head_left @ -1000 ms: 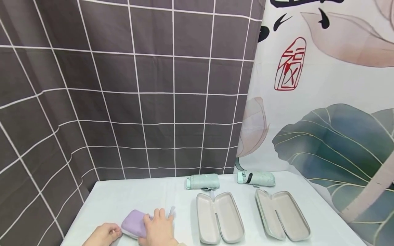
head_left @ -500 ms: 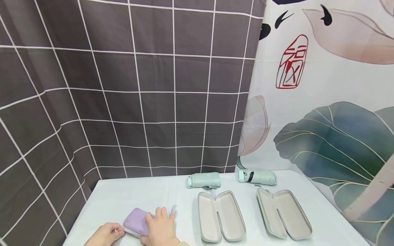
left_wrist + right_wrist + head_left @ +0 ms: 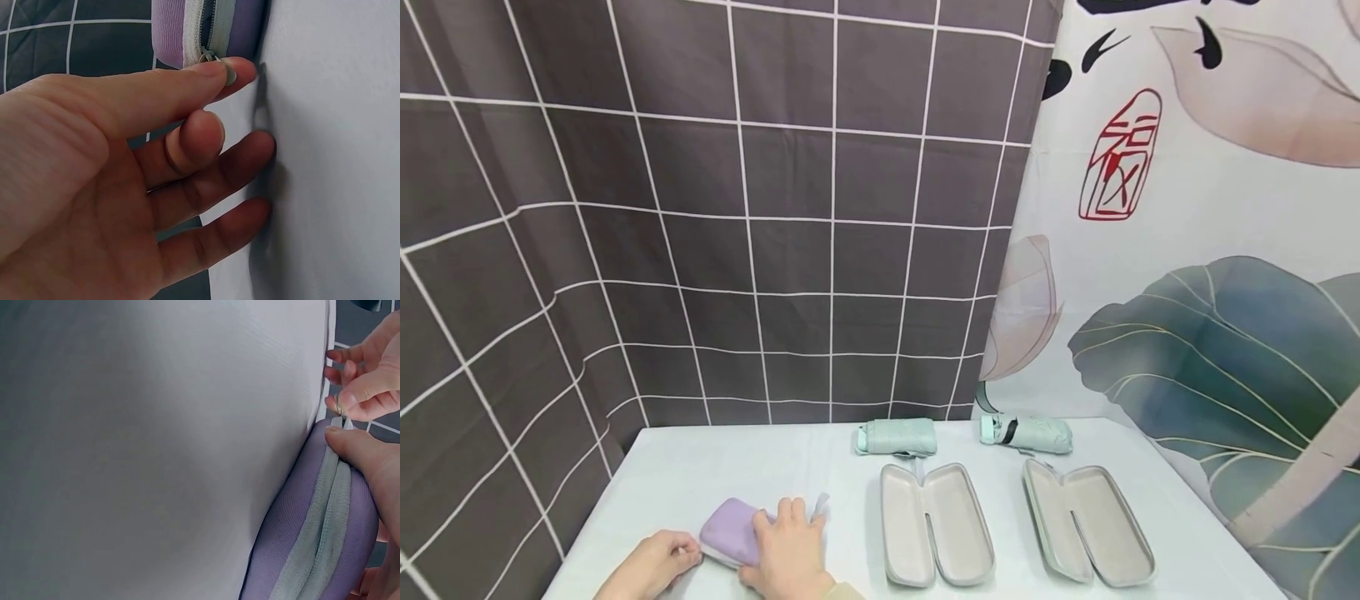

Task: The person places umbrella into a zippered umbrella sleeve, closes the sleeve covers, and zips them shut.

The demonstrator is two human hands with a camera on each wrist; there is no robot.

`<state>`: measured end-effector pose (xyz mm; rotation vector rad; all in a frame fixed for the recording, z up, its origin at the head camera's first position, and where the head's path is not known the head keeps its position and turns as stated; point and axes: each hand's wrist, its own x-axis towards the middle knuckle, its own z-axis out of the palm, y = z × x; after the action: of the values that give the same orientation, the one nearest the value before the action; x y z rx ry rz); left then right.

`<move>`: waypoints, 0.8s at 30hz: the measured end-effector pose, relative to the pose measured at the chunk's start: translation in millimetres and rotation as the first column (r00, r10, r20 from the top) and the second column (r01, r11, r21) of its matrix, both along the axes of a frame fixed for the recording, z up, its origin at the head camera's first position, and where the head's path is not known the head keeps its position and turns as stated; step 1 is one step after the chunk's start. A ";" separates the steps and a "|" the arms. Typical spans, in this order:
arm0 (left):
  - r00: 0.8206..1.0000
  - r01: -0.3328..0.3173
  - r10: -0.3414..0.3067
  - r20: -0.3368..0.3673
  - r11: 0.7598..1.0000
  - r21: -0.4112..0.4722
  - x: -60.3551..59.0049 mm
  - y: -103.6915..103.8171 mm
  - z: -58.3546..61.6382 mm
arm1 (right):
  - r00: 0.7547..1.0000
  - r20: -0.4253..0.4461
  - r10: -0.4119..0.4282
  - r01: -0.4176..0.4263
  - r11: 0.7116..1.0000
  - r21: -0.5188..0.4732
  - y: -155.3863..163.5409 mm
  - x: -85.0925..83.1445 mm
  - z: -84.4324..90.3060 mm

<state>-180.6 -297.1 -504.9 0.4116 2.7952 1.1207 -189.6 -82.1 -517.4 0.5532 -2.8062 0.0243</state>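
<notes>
A purple zipper case [image 3: 730,532] lies on the white table at the front left. In the head view my right hand [image 3: 792,550] grips its right part, fingers spread over the top. The right wrist view has that thumb pressed beside the grey zipper [image 3: 325,519], near its end. My left hand [image 3: 651,567] is at the case's left end. Seen from the left wrist, its thumb and index finger pinch the metal zipper pull [image 3: 230,75], while the other fingers hang loosely curled near the table. A pale strap [image 3: 820,505] sticks out beyond my right hand.
Two opened zipper cases with pale grey linings, one in the middle [image 3: 958,525] and one at right [image 3: 1112,525], lie on the table [image 3: 715,458]. Behind them are two folded mint-green umbrellas [image 3: 898,437] [image 3: 1036,434]. A dark checked curtain [image 3: 790,267] hangs behind.
The head view has shifted slightly. Both hands keep the same hold on the purple case and its zipper pull, with hardly any movement.
</notes>
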 end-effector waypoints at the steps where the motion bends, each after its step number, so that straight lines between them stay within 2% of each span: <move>1: 1.000 -0.002 0.002 0.002 1.000 0.004 -0.1 0.7 0.2 | 1.000 -0.002 -0.003 0.003 1.000 0.003 0.4 0.0 0.4; 8: 1.000 0.022 -0.022 0.019 0.999 0.031 0.9 1.7 -0.7 | 1.000 -0.011 -0.028 0.028 1.000 0.012 -1.5 0.0 -3.6; 15: 0.997 0.011 -0.015 0.077 0.999 0.048 0.2 3.7 -0.1 | 0.998 0.002 -0.068 0.068 0.997 0.041 -8.0 3.8 -3.2; 24: 0.998 0.062 -0.063 0.019 0.997 0.042 0.5 6.4 1.8 | 0.993 0.009 -0.117 0.117 0.993 0.019 -16.5 7.6 -0.1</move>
<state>-180.2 -290.7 -503.1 0.4860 2.7260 1.1638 -182.1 -98.7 -517.5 0.3923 -2.8465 -0.0231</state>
